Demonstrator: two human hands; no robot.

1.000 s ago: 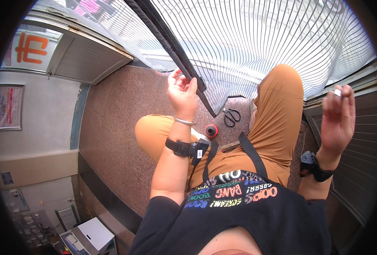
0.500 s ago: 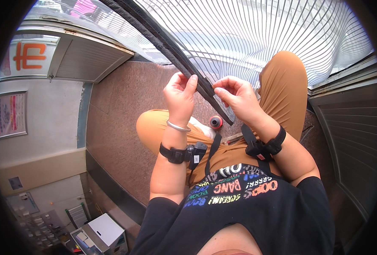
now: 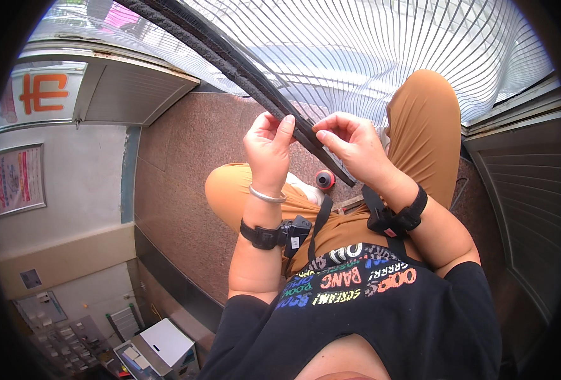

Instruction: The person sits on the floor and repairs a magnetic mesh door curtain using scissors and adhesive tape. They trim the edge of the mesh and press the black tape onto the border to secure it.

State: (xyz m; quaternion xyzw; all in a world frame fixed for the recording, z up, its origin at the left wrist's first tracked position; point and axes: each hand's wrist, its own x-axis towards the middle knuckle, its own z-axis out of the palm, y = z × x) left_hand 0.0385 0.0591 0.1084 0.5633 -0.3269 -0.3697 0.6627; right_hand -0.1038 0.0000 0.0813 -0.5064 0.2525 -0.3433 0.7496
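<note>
A long black edging strip (image 3: 220,63) with a fuzzy-looking surface runs slantwise from the top left to between my hands, along a clear plastic curtain (image 3: 369,57) with dark stripes. My left hand (image 3: 268,152) is closed on the strip, its thumb pressed on top. Just right of it, my right hand (image 3: 359,147) pinches at the strip's other side with thumb and forefinger; whatever lies between those fingertips is too small to make out. The strip's lower end hangs below both hands, above a small red object with a round black top (image 3: 325,180).
My bent knees (image 3: 426,120) flank the work, the right one against the curtain. Reddish-brown stone floor (image 3: 185,139) spreads to the left. Grey ribbed panels (image 3: 515,209) stand at right, another (image 3: 132,95) at upper left. A white-topped box (image 3: 166,342) is at lower left.
The view has shifted slightly. Both hands keep nearly the same hold, and the strip's lower end sits a little farther right.
</note>
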